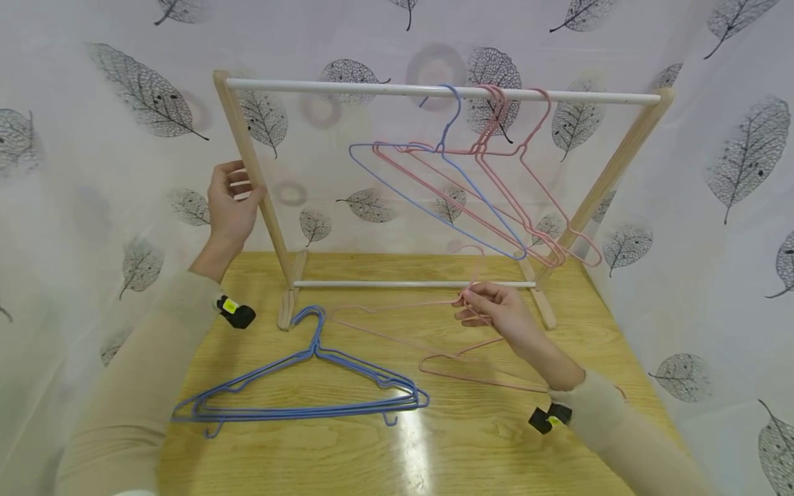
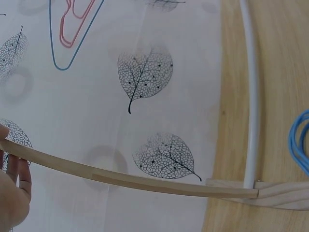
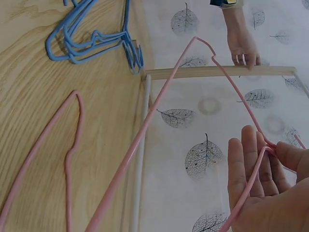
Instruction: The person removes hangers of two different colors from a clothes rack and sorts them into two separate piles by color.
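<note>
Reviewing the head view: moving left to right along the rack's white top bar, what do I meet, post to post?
Left wooden post → blue hanger's hook → bunched pink hangers' hooks → lone pink hanger's hook → right wooden post.

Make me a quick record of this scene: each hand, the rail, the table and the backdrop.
Left hand: grips the rack's left wooden post
Right hand: pinches a pink hanger near its neck, hook off the rail
Rail: white; one blue hanger, with pink hangers to its right
Table: overlapping blue hangers at left, pink hanger wire at right
Backdrop: pale, leaf-printed
</note>
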The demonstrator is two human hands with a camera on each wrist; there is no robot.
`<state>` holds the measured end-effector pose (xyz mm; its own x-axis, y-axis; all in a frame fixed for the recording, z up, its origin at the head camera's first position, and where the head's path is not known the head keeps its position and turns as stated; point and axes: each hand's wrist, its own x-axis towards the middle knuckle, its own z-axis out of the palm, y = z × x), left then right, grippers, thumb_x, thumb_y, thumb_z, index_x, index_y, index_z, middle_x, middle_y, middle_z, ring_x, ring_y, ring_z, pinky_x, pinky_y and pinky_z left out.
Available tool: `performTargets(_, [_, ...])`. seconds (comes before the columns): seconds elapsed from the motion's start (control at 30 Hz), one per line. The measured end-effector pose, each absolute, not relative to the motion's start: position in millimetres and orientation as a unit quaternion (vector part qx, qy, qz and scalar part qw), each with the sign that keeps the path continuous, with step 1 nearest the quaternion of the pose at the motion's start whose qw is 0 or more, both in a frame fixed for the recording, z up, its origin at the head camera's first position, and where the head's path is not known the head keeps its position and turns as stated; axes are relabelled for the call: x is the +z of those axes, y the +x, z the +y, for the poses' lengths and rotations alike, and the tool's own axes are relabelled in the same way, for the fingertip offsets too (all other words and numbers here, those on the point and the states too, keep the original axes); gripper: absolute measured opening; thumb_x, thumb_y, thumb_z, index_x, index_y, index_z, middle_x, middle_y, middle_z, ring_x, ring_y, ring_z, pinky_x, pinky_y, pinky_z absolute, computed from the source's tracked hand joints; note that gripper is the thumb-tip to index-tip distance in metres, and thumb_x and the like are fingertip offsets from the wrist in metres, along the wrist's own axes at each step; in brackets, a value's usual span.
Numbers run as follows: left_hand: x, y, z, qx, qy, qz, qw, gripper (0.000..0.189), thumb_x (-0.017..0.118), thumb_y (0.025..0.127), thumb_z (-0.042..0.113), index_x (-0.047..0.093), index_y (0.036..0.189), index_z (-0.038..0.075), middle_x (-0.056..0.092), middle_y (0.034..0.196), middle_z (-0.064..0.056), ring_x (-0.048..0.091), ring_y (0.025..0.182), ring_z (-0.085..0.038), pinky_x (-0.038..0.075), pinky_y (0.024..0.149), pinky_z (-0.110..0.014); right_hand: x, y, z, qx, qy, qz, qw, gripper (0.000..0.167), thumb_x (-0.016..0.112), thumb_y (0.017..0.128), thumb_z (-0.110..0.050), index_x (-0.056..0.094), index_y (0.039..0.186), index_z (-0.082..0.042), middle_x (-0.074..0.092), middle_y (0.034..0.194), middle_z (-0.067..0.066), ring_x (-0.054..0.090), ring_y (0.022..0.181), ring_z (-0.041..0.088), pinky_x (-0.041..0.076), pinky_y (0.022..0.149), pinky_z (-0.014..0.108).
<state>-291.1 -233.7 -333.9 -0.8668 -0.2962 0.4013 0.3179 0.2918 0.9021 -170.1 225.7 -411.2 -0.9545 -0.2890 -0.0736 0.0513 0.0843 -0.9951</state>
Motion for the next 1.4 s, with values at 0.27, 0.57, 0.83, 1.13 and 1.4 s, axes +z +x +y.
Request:
performTargets(0.27, [-335,-291,-233,-0.594,-0.005,-0.762,0.257,0.043,0.065,0.102,0.009,0.053,0.143,0.014,0.051,0.111,0.017,0.055,0.102,-0.001,0.052,0.088,-0.019,-437,-172,255,-0.679,-0.103,0.708,0.166,0.023,0.059,0.110,-0.023,0.072,0.114,-0.006,0.078,0.105,-0.008,0.078,0.094,0.009,0.067,0.087,0.033])
performTargets(0.57, [-336,-293,-232,-0.599,-0.008,-0.758,0.260,0.042,0.065,0.101,0.008,0.054,0.141,0.013,0.052,0.111,0.017,0.056,0.101,-0.002,0.051,0.087,-0.019,-457,-183,298,-0.660,-0.069,0.716,0.218,0.021,0.054,0.112,-0.025,0.073,0.114,-0.015,0.077,0.108,-0.010,0.078,0.098,0.009,0.066,0.089,0.032])
performTargets(0.83, [-336,-294,-233,-0.597,-0.010,-0.759,0.261,0.042,0.066,0.101,0.008,0.055,0.141,0.013,0.052,0.111,0.016,0.057,0.101,-0.002,0.052,0.087,-0.019,-464,-190,335,-0.641,-0.022,0.732,0.231,0.019,0.055,0.111,-0.027,0.074,0.111,-0.024,0.076,0.104,-0.012,0.076,0.090,0.009,0.066,0.087,0.028])
performTargets(1.13, [-335,-294,-233,-0.599,-0.010,-0.756,0.263,0.042,0.066,0.100,0.007,0.055,0.141,0.013,0.052,0.110,0.016,0.057,0.101,-0.002,0.052,0.087,-0.020,-476,-191,364,-0.639,-0.007,0.725,0.259,0.022,0.054,0.111,-0.021,0.075,0.114,-0.015,0.075,0.103,-0.009,0.077,0.091,0.010,0.065,0.085,0.026])
performTargets(1.4, [-336,-294,-236,-0.603,-0.010,-0.754,0.261,0.043,0.066,0.100,0.008,0.055,0.141,0.013,0.052,0.110,0.016,0.056,0.101,-0.002,0.052,0.088,-0.020,-486,-191,373,-0.638,0.000,0.714,0.288,0.032,0.057,0.111,-0.024,0.065,0.131,-0.002,0.079,0.110,-0.004,0.079,0.097,0.012,0.066,0.085,0.026])
